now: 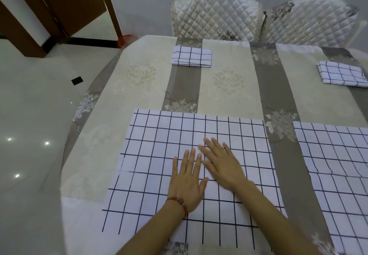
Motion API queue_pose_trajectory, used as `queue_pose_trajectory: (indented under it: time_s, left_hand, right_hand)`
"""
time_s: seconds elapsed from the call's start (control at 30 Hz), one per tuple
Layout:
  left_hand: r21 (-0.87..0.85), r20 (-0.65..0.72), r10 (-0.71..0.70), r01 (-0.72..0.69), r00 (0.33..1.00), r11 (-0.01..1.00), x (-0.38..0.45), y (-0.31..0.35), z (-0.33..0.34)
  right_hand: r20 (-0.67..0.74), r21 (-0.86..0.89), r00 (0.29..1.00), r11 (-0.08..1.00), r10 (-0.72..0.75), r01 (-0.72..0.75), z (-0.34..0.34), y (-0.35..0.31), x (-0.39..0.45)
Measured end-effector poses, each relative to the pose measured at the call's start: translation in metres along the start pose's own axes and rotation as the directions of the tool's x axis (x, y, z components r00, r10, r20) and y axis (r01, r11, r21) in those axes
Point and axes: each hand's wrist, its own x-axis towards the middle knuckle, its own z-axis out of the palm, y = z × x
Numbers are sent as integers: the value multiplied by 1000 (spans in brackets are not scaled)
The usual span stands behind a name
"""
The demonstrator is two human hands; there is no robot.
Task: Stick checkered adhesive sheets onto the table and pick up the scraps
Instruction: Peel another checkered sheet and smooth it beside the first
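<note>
Bare forearms, no sleeves; red beaded bracelet (179,203) with turquoise beads on left wrist.

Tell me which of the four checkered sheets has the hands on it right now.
The large flat sheet nearest the camera: left hand and right hand rest flat on it. The flat sheet on the right and both folded ones lie untouched.

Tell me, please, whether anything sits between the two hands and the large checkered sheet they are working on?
Nothing visible does. The left hand and the right hand both lie flat, fingers straight, directly on the large checkered sheet, which is spread on the table. The folded sheets lie far off.
</note>
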Motion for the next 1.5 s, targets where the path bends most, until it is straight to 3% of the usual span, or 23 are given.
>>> queue_pose_trajectory:
  time_s: [0.03, 0.1, 0.17, 0.2, 0.23, 0.3, 0.37, 0.6, 0.67, 0.77, 0.8, 0.83, 0.9, 0.97, 1.0, 1.03, 1.1, 1.17, 1.23, 1.3, 1.4, 1.43, 1.5]
  left_hand:
    - [5, 4, 2, -2, 1000, 1000, 0, 0, 0]
    - [19, 10, -1, 1, 1000, 1000, 0, -1, 1]
    - [26, 28, -6, 5, 1000, 1000, -1, -1, 0]
    - [31, 32, -6, 5, 999, 1000, -1, -1, 0]
    - [36, 29, -5, 3, 1000, 999, -1, -1, 0]
    - [43, 38, -5, 3, 999, 999, -1, -1, 0]
    - [39, 38, -3, 1, 999, 999, -1, -2, 0]
    - [-6, -22, -64, 64, 998, 998, 12, -20, -1]
    - [-69, -16, -199, 198, 980, 978, 24, -38, -11]
    - [-156, 65, -488, 492, 871, 857, 47, -56, -32]
    - [-155, 38, -503, 502, 864, 851, 51, -53, -37]
    - [-127, -19, -444, 438, 896, 890, 54, -44, -39]
    - [-61, -70, -110, 106, 991, 993, 56, -16, -41]
    - [-14, 61, 256, -256, 965, 967, 56, 5, -37]
    - [-1, 125, 308, -310, 943, 951, 61, 4, -35]
    - [16, 146, 271, -276, 951, 961, 70, -3, -33]
    - [27, 116, 43, -46, 992, 999, 88, -28, -32]
    - [-23, 90, -212, 214, 973, 976, 93, -55, -37]
    - [-88, 32, -337, 339, 941, 937, 79, -72, -41]
    - [-114, -46, -230, 223, 972, 968, 53, -70, -37]
    - [-8, -71, 95, -96, 993, 995, -3, -48, -10]
    - [47, -44, 144, -142, 989, 989, -20, -45, -1]
    - [76, 23, 75, -76, 997, 994, -40, -53, 2]
  right_hand:
    - [0, -24, 1000, 999, 26, -26, 4, 4, -4]
    - [-108, -27, 943, 947, 316, -321, 4, 24, -3]
    - [-176, 61, 755, 772, 632, -632, -6, 37, -6]
    - [-207, 115, 690, 717, 694, -687, -9, 35, -10]
    - [-263, 147, 688, 733, 677, -665, -9, 26, -14]
    - [-310, 124, 826, 882, 470, -455, -1, -7, -28]
    - [-240, 44, 926, 956, 291, -289, 22, -31, -48]
    - [-227, -35, 924, 946, 308, -324, 39, -32, -63]
    - [-221, -40, 928, 948, 301, -317, 40, -33, -63]
    - [-233, -29, 923, 946, 306, -322, 40, -32, -64]
    - [-239, -29, 922, 947, 305, -321, 41, -32, -63]
    - [-241, -26, 922, 947, 304, -320, 41, -33, -63]
    - [-232, -19, 922, 946, 310, -322, 40, -33, -63]
    - [-221, -24, 925, 946, 309, -322, 39, -34, -63]
    - [-225, -31, 925, 947, 306, -320, 39, -34, -63]
    - [-230, -32, 925, 948, 302, -317, 39, -34, -64]
    - [-245, -13, 923, 951, 296, -309, 39, -33, -64]
    - [-248, 7, 925, 955, 289, -296, 41, -32, -64]
    - [-247, 12, 925, 956, 287, -293, 40, -33, -64]
    - [-243, 9, 924, 953, 296, -302, 38, -34, -64]
    - [-221, -3, 928, 952, 298, -307, 38, -33, -64]
    - [-215, -7, 930, 951, 299, -308, 37, -32, -64]
    - [-203, -12, 933, 952, 298, -306, 38, -32, -64]
